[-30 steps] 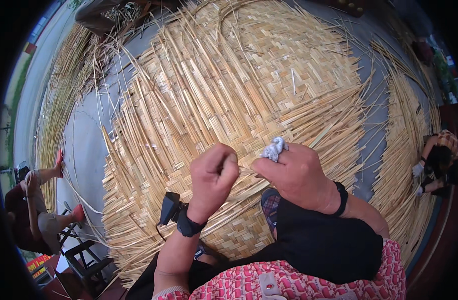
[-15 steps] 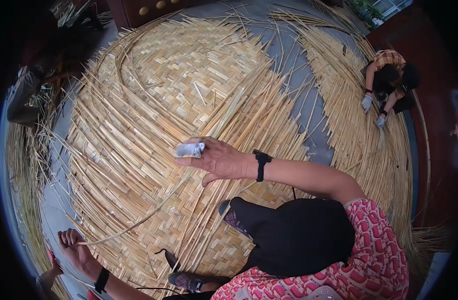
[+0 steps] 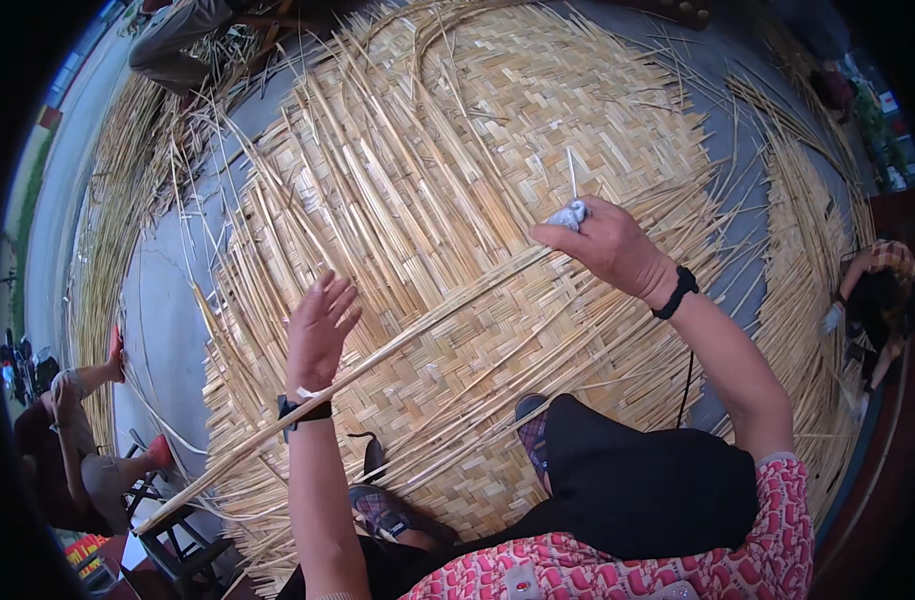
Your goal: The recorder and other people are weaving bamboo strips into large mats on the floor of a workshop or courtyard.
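A long pale reed strip slants across the view from my right hand down to the lower left. My right hand pinches its upper end; grey wrapping covers fingers of this hand. My left hand is raised and open, fingers apart, with nothing in it. The strip crosses over my left wrist, just below the hand. Beneath both hands spreads a large mat woven in a slanting pattern, with many loose-ended reed strips standing out on its left side.
Another mat lies at the right, where a person crouches. At the lower left a person sits by a dark stool. Bundled reeds lie on the grey floor at the left. My shoes are on the mat.
My right hand now holds the long strip out to the right. My left hand has risen from the lower left and opened, letting go of a thin strip. The view has turned.
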{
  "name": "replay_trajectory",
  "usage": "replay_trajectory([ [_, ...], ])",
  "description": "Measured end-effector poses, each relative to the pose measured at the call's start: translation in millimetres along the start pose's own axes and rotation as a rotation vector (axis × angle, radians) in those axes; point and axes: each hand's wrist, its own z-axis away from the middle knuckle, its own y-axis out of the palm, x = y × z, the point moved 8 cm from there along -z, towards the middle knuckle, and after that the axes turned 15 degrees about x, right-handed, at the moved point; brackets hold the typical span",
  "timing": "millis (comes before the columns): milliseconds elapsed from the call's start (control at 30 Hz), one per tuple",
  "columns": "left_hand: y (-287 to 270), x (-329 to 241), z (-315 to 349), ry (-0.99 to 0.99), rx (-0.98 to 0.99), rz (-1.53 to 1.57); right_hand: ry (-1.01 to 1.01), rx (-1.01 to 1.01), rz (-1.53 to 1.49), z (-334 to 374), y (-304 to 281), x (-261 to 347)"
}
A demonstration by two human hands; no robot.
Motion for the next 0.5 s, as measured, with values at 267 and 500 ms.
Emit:
replay_trajectory([
  [267, 47, 38, -133, -0.189, -0.31, -1.579, -0.193, 0.168, -0.114, -17, -4, 52],
  [500, 35, 51, -107, 0.124, -0.364, -0.893, 0.768, -0.234, -1.146, 16, 88, -91],
])
